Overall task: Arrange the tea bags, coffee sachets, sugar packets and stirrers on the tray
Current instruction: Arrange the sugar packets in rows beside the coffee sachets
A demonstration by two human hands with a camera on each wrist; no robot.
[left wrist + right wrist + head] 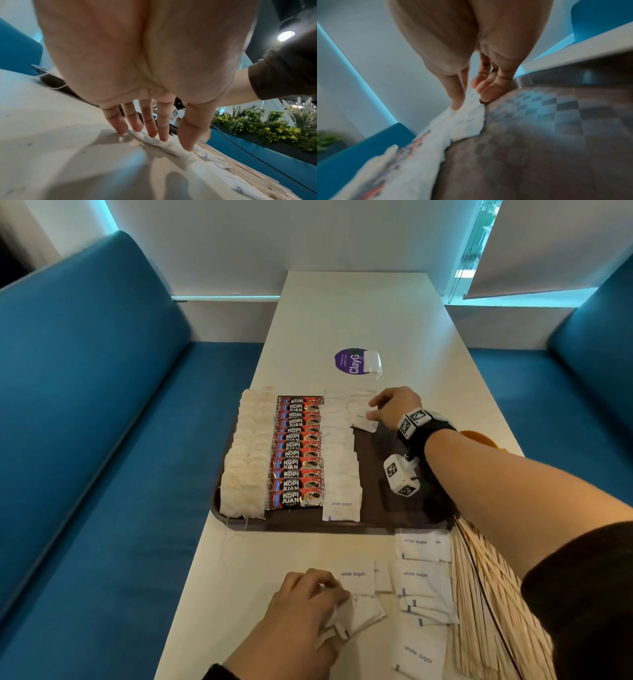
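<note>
Now: right hand [394,405] pinches one sugar packet [362,422] at the tray's [394,508] far end, beside the sugar row. Left hand [308,601], fingers extended, presses loose packets [363,613] on the table [342,313]. Likely light, limp and quick to slide; best pinched by an edge.

White worktop [359,313]; teal booth seats [85,371] left of left hand [305,607] and right of right hand [394,407]; white wall [239,241], window blind [555,244] beyond.

Cool cyan window [479,241] light; left hand [137,54] shadows the table [42,115] softly; right wrist view motion-blurred.
</note>
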